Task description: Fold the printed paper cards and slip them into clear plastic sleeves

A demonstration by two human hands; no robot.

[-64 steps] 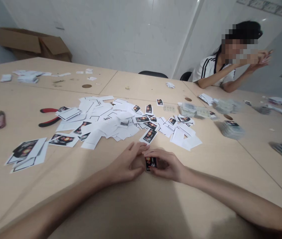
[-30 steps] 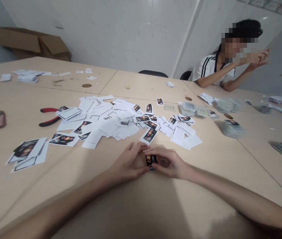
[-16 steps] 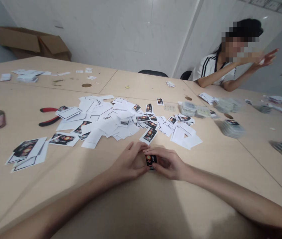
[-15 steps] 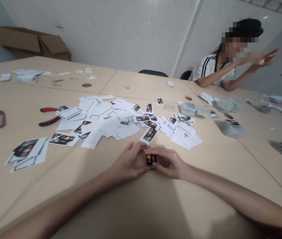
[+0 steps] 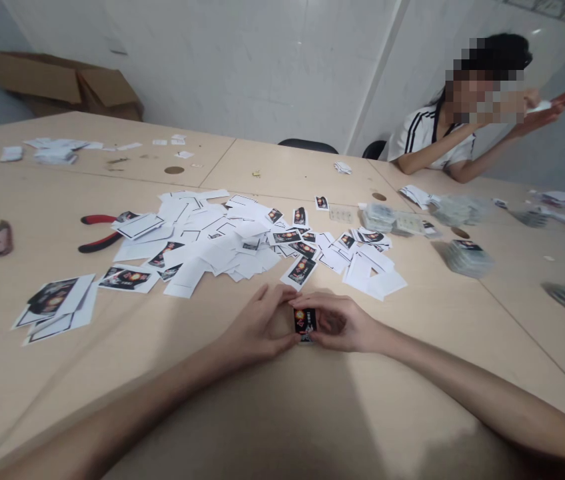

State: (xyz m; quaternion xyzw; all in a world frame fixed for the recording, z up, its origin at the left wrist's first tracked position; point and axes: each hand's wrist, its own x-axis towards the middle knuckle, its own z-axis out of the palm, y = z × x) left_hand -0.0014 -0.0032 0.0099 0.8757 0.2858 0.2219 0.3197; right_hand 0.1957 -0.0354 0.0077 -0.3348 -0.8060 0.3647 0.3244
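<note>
Between my two hands is a small black printed card with red and orange artwork, at the front of the table. A pale edge shows under it; whether it lies on a clear box I cannot tell. My left hand grips its left side with thumb and fingertips. From the right, my right hand curls round it, fingertips at the far edge and thumb at the near corner. Just beyond my hands lies another printed card, at the edge of a spread pile of white paper cards.
Red-handled pliers lie partly under the pile. A few cards sit at the left. Clear plastic boxes stand in stacks at the right. A co-worker sits across the table, hands raised. A cardboard box stands behind.
My right thumb has slid toward the card's near corner, baring more of the print. The co-worker's raised hands have shifted to the right, and a white piece shows more between them.
</note>
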